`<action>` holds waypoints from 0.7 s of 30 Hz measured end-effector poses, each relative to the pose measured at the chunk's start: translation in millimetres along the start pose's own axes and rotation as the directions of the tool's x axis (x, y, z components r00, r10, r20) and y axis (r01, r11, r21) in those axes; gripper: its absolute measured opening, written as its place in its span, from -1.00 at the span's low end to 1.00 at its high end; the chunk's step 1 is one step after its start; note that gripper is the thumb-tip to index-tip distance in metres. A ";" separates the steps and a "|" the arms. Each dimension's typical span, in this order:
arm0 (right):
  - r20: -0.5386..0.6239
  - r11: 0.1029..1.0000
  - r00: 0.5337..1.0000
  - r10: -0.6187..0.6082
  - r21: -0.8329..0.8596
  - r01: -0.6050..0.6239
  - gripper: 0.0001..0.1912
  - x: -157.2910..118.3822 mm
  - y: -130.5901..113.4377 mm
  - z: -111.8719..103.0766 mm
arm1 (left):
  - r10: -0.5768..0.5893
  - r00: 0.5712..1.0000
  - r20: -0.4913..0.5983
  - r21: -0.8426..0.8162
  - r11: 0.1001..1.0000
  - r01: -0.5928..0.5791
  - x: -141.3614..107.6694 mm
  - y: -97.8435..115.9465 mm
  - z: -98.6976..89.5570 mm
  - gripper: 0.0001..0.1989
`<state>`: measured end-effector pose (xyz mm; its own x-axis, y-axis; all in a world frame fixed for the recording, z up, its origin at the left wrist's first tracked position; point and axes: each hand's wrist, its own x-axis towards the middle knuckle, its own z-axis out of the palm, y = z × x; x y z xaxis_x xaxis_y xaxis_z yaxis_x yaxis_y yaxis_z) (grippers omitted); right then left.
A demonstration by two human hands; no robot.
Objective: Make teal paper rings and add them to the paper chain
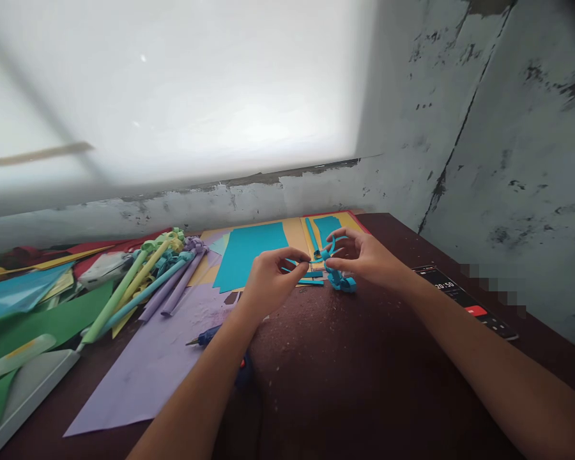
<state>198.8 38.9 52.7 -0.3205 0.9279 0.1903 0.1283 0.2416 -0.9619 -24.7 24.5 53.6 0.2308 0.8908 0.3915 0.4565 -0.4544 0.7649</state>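
Above the dark table, my left hand (268, 281) has thumb and forefinger pinched at one end of a thin blue paper strip (317, 260). My right hand (367, 259) is closed around the strip's other side, thumb and fingers on looped blue paper. Just below the right fingers is a cluster of curled blue paper strips (341, 282); whether it hangs from that hand or rests on the table is unclear. Between the hands, flat cut blue strips (311, 282) lie on the table. Behind them is a rolled blue paper tube (311, 235).
Blue paper sheets (253, 246) lie behind my left hand. A blue glue gun (205, 336) sits on a purple sheet (134, 377), partly behind my left forearm. Paper stems with curled tops (137, 275) are piled at left. A phone (464, 300) lies at right, near the wall.
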 end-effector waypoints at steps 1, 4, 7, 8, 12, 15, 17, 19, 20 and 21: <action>0.006 1.000 1.000 -0.017 0.003 0.017 -0.47 -0.6 0.3 1.7 | -0.002 1.000 0.003 -0.010 1.000 0.002 -0.1 0.0 0.2 -0.83; 0.022 0.999 0.999 -0.039 -0.019 0.040 -0.49 -2.4 0.3 5.6 | -0.018 1.000 0.017 -0.028 0.999 0.018 -0.1 0.4 0.5 -0.84; 0.038 0.998 0.998 -0.041 -0.037 0.042 -0.49 -3.2 -0.5 6.4 | -0.043 0.999 0.020 -0.064 0.997 0.044 0.5 0.4 -0.2 -0.83; 0.030 0.998 0.998 -0.050 -0.039 0.051 -0.51 -3.1 -1.0 6.2 | -0.052 0.998 0.020 -0.086 0.995 0.053 0.9 0.1 -0.5 -0.83; -0.049 0.994 0.995 -0.086 -0.069 0.083 -0.63 -2.9 -4.1 6.1 | -0.100 0.994 0.031 -0.167 0.981 0.104 2.8 -1.7 -0.9 -0.81; -0.094 0.996 0.993 -0.072 -0.055 0.067 -0.65 -4.2 -6.5 7.8 | -0.110 0.993 0.045 -0.216 0.969 0.117 3.5 -2.8 0.3 -0.81; -0.112 0.998 0.992 -0.057 0.004 0.058 -0.64 -5.0 -6.3 9.0 | -0.094 0.994 0.061 -0.261 0.959 0.107 3.1 -3.0 1.0 -0.78; -0.128 0.996 0.991 -0.047 0.075 0.057 -0.61 -4.9 -4.8 10.1 | -0.071 0.994 0.082 -0.293 0.952 0.092 2.0 -2.5 1.2 -0.73; -0.137 0.992 0.990 -0.041 0.114 0.057 -0.61 -4.4 -3.8 10.7 | -0.061 0.994 0.092 -0.296 0.951 0.086 1.3 -1.9 1.1 -0.71; -0.145 0.986 0.989 -0.031 0.156 0.054 -0.60 -3.9 -3.0 11.5 | -0.053 0.994 0.100 -0.290 0.954 0.080 0.5 -1.2 1.1 -0.69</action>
<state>188.9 31.3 52.5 -0.1852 0.9513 0.2463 -0.0369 0.2437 -0.9691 -24.3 25.5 52.3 0.2913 0.9093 0.2973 0.2050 -0.3629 0.9090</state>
